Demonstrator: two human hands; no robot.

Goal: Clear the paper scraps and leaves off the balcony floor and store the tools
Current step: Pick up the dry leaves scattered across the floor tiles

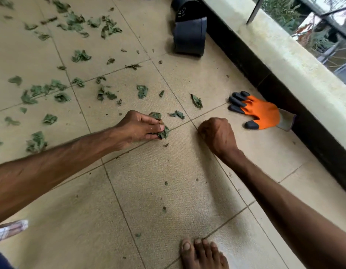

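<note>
Both forearms are bare up to the frame's edges. The left forearm [51,167] shows fine hairs and raised tendons, and the right forearm [284,206] looks smoother. The left grip [141,127] and right grip [216,133] are bare too, with short nails on the left. A bare foot [203,253] shows its toes at the bottom edge. At lower left is white checked cloth [9,230] with reddish and grey lines, and dark blue fabric [1,261] fills the corner.

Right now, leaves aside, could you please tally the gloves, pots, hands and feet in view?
Orange glove: 1
Dark pots: 2
Hands: 2, left hand pinching leaves, right hand
Bare foot: 1
Total: 6
</note>
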